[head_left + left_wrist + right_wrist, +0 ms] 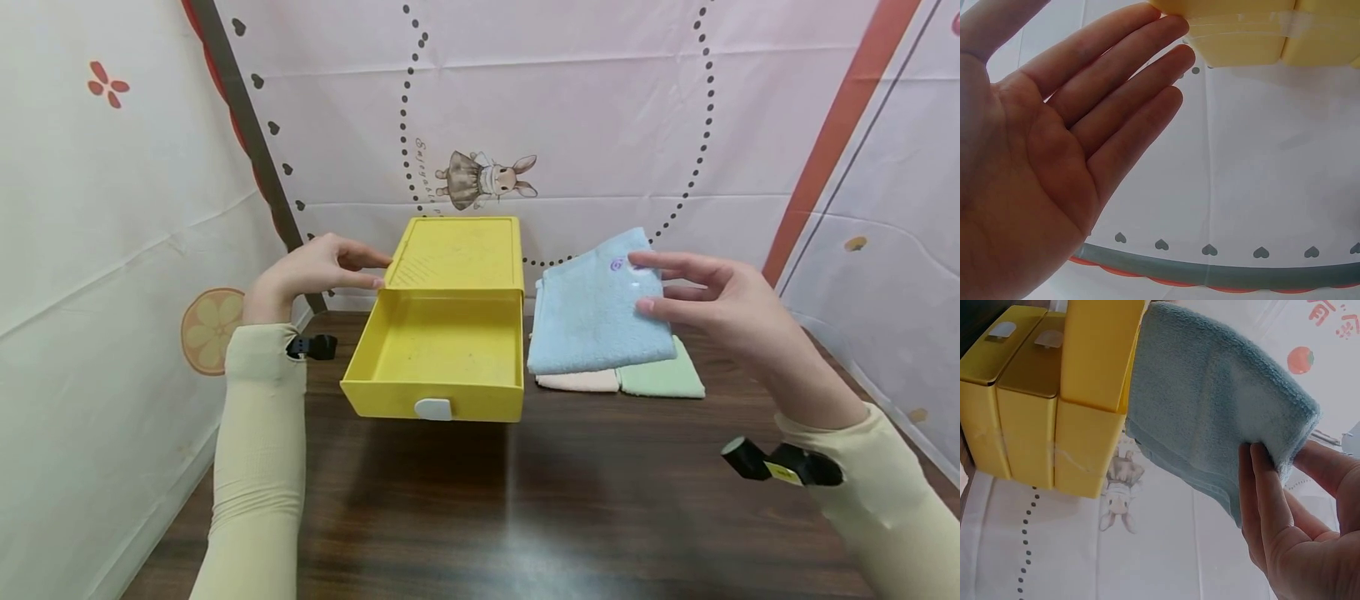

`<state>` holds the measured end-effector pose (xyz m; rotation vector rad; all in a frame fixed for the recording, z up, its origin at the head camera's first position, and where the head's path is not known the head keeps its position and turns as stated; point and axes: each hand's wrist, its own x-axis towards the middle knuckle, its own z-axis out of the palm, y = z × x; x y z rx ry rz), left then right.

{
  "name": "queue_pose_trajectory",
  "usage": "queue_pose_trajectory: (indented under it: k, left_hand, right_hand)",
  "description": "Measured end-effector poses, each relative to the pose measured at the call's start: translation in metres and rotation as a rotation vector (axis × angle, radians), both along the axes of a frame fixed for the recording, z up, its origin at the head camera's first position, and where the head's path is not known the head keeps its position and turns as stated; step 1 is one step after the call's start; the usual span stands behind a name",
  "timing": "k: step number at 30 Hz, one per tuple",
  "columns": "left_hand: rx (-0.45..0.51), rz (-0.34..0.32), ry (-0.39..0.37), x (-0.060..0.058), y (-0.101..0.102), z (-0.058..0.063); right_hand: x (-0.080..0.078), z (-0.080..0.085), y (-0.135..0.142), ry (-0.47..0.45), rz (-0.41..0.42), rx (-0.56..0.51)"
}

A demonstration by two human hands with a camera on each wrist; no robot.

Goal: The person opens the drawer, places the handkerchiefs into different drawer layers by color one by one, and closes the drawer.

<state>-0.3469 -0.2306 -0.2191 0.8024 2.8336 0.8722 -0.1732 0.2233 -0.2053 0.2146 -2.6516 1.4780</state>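
A yellow drawer box (459, 254) stands at the back of the dark table, and its top drawer (375, 398) is pulled out and holds nothing. Straight fingers of my left hand (352, 265) touch the box's upper left corner; the left wrist view shows the open palm (1085, 144) with fingertips against the yellow plastic (1254, 31). My right hand (675, 287) pinches a folded blue towel (592, 317) between thumb and fingers, just right of the box. In the right wrist view the fingers (1266, 487) grip the towel's edge (1210, 406) beside the box (1054, 394).
A pink towel (576, 381) and a green towel (663, 379) lie folded on the table under the blue one. The drawer has a white handle (432, 408). Printed fabric walls close in at the back and both sides. Dark wooden tabletop (600, 500) stretches toward me.
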Motion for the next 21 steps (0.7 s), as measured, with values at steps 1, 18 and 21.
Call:
queue_pose_trajectory:
  k: [1,18,21]
  left_hand:
    - [-0.002,0.002,0.0,0.0,0.0,0.0]
    - [-0.008,-0.002,0.011,-0.002,-0.002,-0.002]
    - [-0.007,-0.001,0.012,-0.001,-0.001,-0.001]
  right_hand:
    - [0.0,0.001,-0.001,-0.002,0.003,-0.005]
    - [-0.005,0.006,-0.025,0.007,0.115,-0.196]
    - [-0.006,0.007,-0.031,-0.012,0.119,-0.191]
